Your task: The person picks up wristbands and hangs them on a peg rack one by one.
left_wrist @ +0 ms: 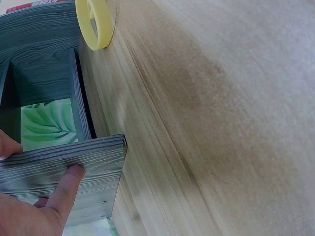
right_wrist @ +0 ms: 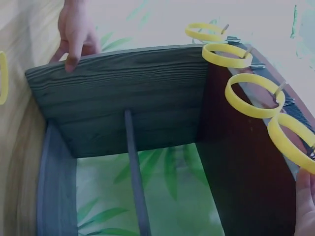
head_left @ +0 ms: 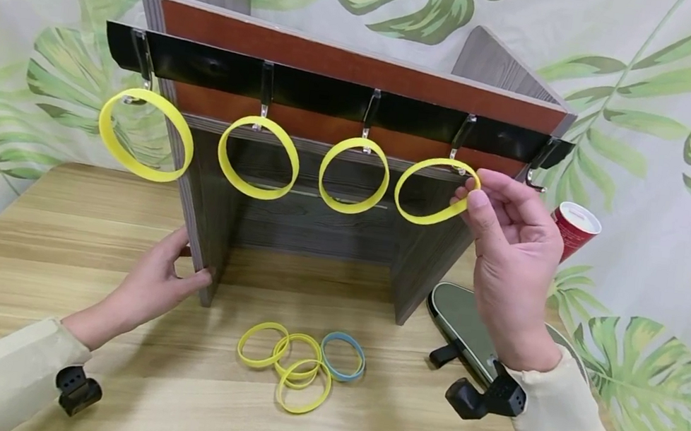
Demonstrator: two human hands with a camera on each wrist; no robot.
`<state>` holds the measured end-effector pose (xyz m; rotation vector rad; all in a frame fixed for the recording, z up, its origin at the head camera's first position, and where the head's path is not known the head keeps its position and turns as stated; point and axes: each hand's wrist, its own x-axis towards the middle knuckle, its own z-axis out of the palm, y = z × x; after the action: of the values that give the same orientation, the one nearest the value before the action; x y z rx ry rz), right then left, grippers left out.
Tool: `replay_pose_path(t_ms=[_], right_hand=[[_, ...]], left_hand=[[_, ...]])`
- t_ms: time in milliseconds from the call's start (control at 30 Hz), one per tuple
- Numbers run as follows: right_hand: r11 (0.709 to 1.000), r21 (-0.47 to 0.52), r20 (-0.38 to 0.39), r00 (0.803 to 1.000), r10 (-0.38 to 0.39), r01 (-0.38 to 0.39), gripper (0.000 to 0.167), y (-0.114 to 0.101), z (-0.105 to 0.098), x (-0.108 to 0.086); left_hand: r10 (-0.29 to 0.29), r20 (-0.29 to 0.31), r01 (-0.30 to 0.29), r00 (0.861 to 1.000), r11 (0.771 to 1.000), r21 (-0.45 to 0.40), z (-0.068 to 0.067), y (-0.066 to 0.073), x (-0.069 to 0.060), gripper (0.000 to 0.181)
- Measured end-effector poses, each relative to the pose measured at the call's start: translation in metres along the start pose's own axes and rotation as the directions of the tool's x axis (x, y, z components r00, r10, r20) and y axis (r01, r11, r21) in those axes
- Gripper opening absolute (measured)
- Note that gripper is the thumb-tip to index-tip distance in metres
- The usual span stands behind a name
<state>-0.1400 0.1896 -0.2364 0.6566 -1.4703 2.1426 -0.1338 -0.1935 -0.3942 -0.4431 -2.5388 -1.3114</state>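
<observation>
My right hand (head_left: 516,256) pinches a yellow silicone wristband (head_left: 422,218) by its right side, between thumb and fingertips. The top of that band meets a metal hook (head_left: 462,136) on the black rail (head_left: 324,89). Other yellow wristbands (head_left: 255,192) hang from the hooks to its left. Low on the left side panel of a grey wooden shelf unit (left_wrist: 98,147), my left hand (head_left: 148,285) grips the edge. Its thumb and a finger lie on opposite faces of the panel in the left wrist view.
On the table (head_left: 108,387) in front lie three yellow wristbands (head_left: 300,409) and a blue wristband (head_left: 340,375). The hook (head_left: 536,170) at the rail's right end carries no band. A green zippered case (head_left: 462,311) and a red canister (head_left: 574,234) are at the right.
</observation>
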Motion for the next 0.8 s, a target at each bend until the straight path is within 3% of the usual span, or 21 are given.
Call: replay_pose_path(t_ms=[200,800], right_hand=[[0.987,-0.157,-0.024,0.999,0.034,-0.037,0.021,0.004,-0.002,-0.002],[0.982,-0.170,0.026,0.996,0.081,-0.076,0.023,0.016,-0.009,-0.008]], left_hand=[[-0.003,0.000,0.003,1.000,1.000,0.003,0.000,0.001,0.000,0.056],[0.019,-0.014,-0.019,1.000,1.000,-0.001,0.002,0.000,0.001,0.054]])
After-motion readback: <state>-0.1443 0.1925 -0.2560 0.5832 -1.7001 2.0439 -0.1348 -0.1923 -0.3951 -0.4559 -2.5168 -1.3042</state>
